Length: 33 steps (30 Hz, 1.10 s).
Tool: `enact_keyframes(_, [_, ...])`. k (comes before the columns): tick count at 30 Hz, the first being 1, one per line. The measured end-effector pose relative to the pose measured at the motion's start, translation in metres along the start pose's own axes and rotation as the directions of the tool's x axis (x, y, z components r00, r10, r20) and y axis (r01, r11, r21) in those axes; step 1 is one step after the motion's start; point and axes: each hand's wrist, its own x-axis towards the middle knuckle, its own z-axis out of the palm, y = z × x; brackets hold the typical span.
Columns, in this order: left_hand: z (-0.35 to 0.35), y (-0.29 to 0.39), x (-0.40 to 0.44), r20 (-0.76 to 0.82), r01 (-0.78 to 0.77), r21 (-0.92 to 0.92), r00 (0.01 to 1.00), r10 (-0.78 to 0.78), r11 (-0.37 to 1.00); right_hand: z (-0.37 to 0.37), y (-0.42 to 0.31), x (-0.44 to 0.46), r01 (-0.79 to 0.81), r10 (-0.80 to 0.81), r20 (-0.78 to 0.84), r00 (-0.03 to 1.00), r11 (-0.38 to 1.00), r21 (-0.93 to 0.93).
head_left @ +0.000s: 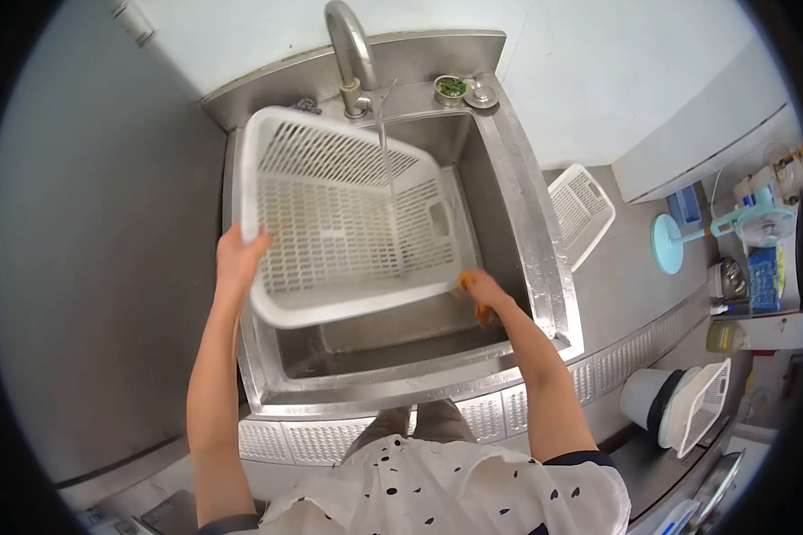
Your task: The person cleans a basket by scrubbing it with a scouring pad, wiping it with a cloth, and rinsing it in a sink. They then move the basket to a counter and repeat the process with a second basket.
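Note:
A white slotted plastic basket (335, 314) is tilted over the stainless steel sink (375, 337), its open side facing me. My left hand (240, 259) grips the basket's left rim, thumb over the edge. At the basket's lower right corner, my right hand (486, 290) is closed on an orange cloth (483, 314), part of which hangs below the fingers. A thin stream of water (385, 147) runs from the curved faucet (351, 49) into the basket. The basket is slightly blurred.
A small metal bowl with green bits (451, 88) and a round metal lid (482, 95) sit on the sink's back ledge. Right of the sink, a second white basket (582, 212) lies on the floor. A light blue fan (667, 243) and a white bucket (642, 395) stand farther right.

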Motion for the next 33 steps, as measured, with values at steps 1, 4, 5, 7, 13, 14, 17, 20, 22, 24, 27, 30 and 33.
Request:
enact_keyframes(1, [-0.003,0.0,-0.008,-0.048,0.021,-0.027,0.999,-0.022,0.999,-0.004,-0.005,0.013,-0.075,0.096,-0.058,0.994,0.953,0.295])
enact_keyframes(4, [-0.013,0.003,-0.033,-0.098,0.054,0.047,0.994,-0.05,0.997,-0.018,-0.048,0.054,-0.145,0.297,-0.033,0.954,0.555,0.819])
enact_keyframes(5, [-0.017,0.0,-0.037,-0.126,0.071,0.119,0.99,-0.056,0.99,-0.015,-0.064,0.074,-0.14,0.272,-0.001,0.962,0.496,0.857])
enact_keyframes(7, [-0.009,0.017,-0.05,-0.085,0.09,0.039,0.993,-0.086,0.995,-0.005,-0.112,0.101,-0.125,0.147,0.062,0.987,0.47,0.874])
enact_keyframes(13, [0.012,0.04,-0.068,-0.11,0.203,0.034,0.974,-0.199,0.979,0.102,-0.146,0.181,0.316,-0.373,-0.116,0.92,0.885,-0.341])
enact_keyframes(14, [0.021,0.045,-0.07,-0.12,0.206,0.018,0.972,-0.202,0.978,0.126,-0.143,0.183,0.371,-0.432,-0.019,0.902,0.796,-0.478])
enact_keyframes(17, [0.032,0.048,-0.074,-0.174,0.237,-0.034,0.955,-0.239,0.971,0.141,-0.124,0.201,0.483,-0.457,0.226,0.86,0.59,-0.647])
enact_keyframes(20, [0.026,0.039,-0.079,-0.271,0.324,-0.077,0.903,-0.332,0.943,0.139,-0.094,0.221,0.585,-0.576,0.248,0.779,0.525,-0.618])
enact_keyframes(22, [0.019,0.029,-0.076,-0.335,0.334,-0.065,0.88,-0.335,0.94,0.117,-0.092,0.234,0.579,-0.601,0.205,0.773,0.534,-0.617])
enact_keyframes(24, [0.026,0.034,-0.067,-0.39,0.298,-0.07,0.87,-0.301,0.952,0.091,-0.086,0.243,0.487,-0.585,0.046,0.81,0.627,-0.609])
enact_keyframes(27, [0.023,0.038,-0.066,-0.358,0.268,-0.125,0.886,-0.295,0.955,0.051,-0.088,0.243,0.318,-0.504,-0.19,0.843,0.75,-0.581])
enact_keyframes(30, [0.029,0.047,-0.064,-0.304,0.221,-0.117,0.92,-0.247,0.968,0.018,-0.088,0.238,0.2,-0.417,-0.413,0.81,0.857,-0.474])
enact_keyframes(33, [0.038,0.045,-0.066,-0.266,0.188,-0.106,0.941,-0.21,0.976,-0.003,-0.069,0.242,0.097,-0.191,-0.613,0.766,0.978,-0.184])
